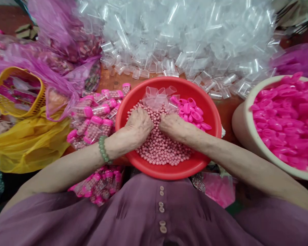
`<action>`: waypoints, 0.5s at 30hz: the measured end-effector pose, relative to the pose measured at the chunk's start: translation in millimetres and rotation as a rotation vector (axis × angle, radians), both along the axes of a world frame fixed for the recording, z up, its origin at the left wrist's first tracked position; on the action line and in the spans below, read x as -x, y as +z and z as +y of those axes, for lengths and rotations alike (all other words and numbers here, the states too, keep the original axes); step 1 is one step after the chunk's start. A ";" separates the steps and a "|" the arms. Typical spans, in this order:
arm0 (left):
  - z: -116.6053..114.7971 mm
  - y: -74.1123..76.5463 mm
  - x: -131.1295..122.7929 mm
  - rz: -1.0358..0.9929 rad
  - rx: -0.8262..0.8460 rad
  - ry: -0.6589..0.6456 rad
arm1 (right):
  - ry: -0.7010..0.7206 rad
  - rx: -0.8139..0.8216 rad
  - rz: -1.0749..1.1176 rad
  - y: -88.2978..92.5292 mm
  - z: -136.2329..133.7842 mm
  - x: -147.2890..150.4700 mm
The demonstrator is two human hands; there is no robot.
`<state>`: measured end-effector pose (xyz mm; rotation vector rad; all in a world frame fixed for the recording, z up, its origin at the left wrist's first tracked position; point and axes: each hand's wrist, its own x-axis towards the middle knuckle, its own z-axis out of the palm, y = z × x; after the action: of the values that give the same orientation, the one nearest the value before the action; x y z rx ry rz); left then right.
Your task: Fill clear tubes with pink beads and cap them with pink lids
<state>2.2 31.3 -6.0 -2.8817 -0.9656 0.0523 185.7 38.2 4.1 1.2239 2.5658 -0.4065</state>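
Note:
A red basin [169, 175] stands right before my body, with a spread of round pink beads [164, 155] over its bottom. My left hand [140, 124] is closed with its knuckles up, low among the beads on the left. Facing it, my right hand [175, 126] is also closed, its fingertips tucked down at the beads. Whatever either hand grips is hidden beneath the fingers. Several clear plastic tubes [157, 97] lie beyond the hands at the basin's far side. Glossy pink caps [191, 111] are piled by the right hand, inside the basin.
Bead-filled tubes with pink caps [96, 111] are heaped left of the basin. Behind it rises a large pile of clear tubes [184, 41]. A cream bucket [242, 119] of pink caps stands right. Far left are a yellow basket [42, 97] and a yellow bag [33, 145].

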 end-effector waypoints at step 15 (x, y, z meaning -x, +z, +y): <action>26.3 12.0 -15.8 -0.149 0.719 0.123 | -0.070 0.215 0.478 2.4 -2.5 -41.7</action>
<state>18.0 57.6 6.0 -3.4965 -1.3882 0.2443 227.3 35.7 6.5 1.2596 2.7610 -1.0763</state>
